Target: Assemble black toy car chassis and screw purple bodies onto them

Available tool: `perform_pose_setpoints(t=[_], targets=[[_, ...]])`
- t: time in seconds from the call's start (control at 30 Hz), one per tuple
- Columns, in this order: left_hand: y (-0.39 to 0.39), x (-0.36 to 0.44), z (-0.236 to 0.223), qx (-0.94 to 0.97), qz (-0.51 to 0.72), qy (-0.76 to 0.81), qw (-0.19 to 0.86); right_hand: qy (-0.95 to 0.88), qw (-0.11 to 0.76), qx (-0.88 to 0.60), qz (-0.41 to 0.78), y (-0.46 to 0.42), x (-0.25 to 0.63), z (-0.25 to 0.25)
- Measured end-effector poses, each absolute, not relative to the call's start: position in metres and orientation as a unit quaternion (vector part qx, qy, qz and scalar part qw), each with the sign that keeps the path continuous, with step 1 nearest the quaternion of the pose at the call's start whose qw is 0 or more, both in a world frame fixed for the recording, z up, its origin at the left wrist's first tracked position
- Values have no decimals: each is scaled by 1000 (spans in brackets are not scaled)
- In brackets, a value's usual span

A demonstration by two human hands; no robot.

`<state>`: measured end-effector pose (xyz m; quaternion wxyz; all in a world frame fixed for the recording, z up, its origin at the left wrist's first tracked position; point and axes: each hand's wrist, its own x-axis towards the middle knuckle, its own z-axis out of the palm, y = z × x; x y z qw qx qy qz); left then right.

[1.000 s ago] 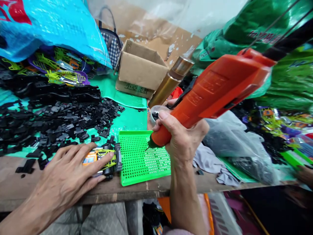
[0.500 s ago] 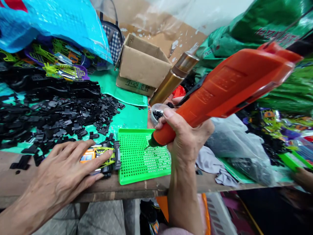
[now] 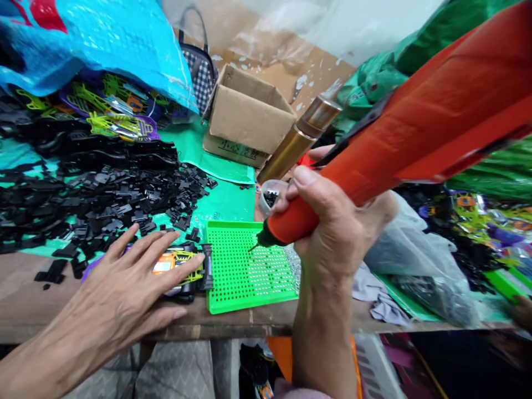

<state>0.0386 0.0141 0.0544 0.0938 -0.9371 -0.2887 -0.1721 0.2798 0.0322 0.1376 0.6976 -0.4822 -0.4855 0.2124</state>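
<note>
My right hand (image 3: 332, 227) grips a red-orange electric screwdriver (image 3: 399, 138), thumb on top and fingers around the lower barrel. Its thin bit slants down to the left over a green perforated tray (image 3: 228, 260), where small silver screws sit in many of the holes. Whether the bit touches a screw I cannot tell. Left of the tray lies a toy car (image 3: 164, 262) in orange, yellow-green and black, its dark end against the tray's left rim. Over the car my left hand (image 3: 133, 282) is spread flat with fingers apart, hiding much of it.
Loose black plastic parts (image 3: 124, 202) are heaped at the left, with colourful car bodies (image 3: 120, 122) behind. A cardboard box (image 3: 249, 116), a brass-coloured cylinder (image 3: 299, 138) and a small clear cup (image 3: 272, 194) stand beyond the tray. At right lies a grey plastic bag (image 3: 403, 249).
The left hand's fingers have spread wider over the car. The screwdriver and right hand appear larger and slightly farther right, while the whole view has shifted a little.
</note>
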Motion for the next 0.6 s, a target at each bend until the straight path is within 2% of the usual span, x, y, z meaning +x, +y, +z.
perform_pose_setpoints(t=[0.13, 0.23, 0.37, 0.6], targets=[[10, 46, 65, -921, -227, -311, 60, -471, 728, -445, 224, 31, 258, 162], [5, 60, 72, -883, -327, -336, -33, -446, 754, -424, 230, 27, 236, 180], [0, 75, 71, -844, -386, -354, -115, -414, 760, -437, 244, 21, 215, 195], [0, 75, 68, -811, -436, -367, -131, -421, 741, -408, 329, 17, 206, 196]])
